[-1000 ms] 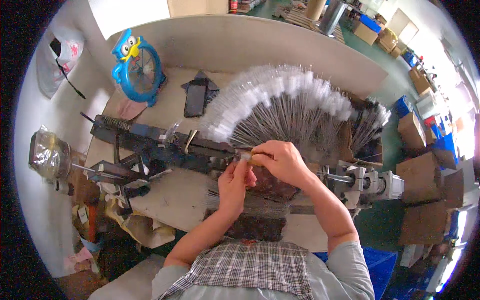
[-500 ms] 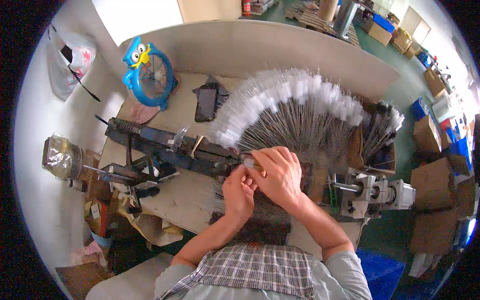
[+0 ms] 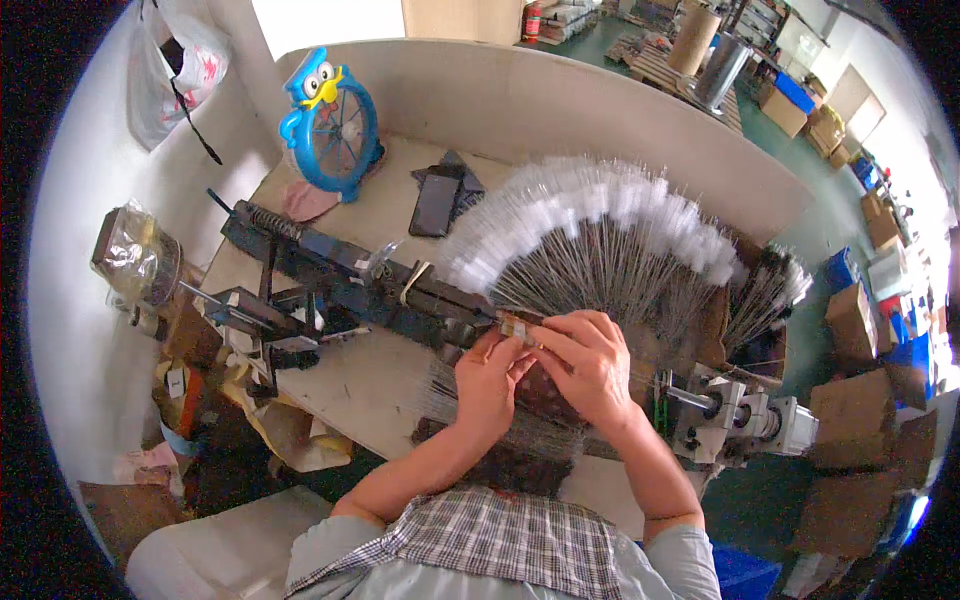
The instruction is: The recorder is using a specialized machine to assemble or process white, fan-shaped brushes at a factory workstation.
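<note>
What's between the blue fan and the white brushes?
In the head view, a black phone lies between the blue fan and the white brushes, partly over a dark, cloth-like piece.

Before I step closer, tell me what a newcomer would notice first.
Probably the arc of white-headed wire brushes over the right half of the bench. Next, the blue cartoon-bird fan at back left. Then the left hand and right hand, together at a small pale piece by the dark metal fixture.
</note>
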The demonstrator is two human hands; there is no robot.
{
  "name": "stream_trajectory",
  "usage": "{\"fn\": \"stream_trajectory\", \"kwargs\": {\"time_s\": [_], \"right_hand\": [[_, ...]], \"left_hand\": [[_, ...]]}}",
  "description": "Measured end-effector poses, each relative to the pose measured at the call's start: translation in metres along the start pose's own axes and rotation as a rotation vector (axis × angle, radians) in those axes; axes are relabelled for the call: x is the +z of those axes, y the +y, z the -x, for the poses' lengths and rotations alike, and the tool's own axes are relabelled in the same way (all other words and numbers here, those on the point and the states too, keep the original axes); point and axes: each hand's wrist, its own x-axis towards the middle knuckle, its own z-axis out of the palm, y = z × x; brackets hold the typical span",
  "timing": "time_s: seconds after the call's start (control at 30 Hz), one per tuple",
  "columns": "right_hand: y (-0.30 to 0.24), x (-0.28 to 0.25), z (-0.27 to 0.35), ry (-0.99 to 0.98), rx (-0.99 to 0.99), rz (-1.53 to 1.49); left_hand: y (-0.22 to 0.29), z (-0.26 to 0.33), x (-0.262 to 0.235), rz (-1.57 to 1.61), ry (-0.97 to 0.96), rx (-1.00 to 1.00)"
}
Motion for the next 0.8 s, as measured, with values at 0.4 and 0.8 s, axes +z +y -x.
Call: {"fn": "stream_trajectory", "kwargs": {"time_s": [0.4, 0.8], "right_hand": [[-0.013, 0.005, -0.007, -0.024, 0.034, -0.038], [-0.015, 0.004, -0.001, 0.015, 0.078, -0.03]], "left_hand": [[-0.007, -0.006, -0.017, 0.149, -0.069, -0.048], [-0.003, -0.002, -0.01, 0.08, -0.112, -0.013]]}}
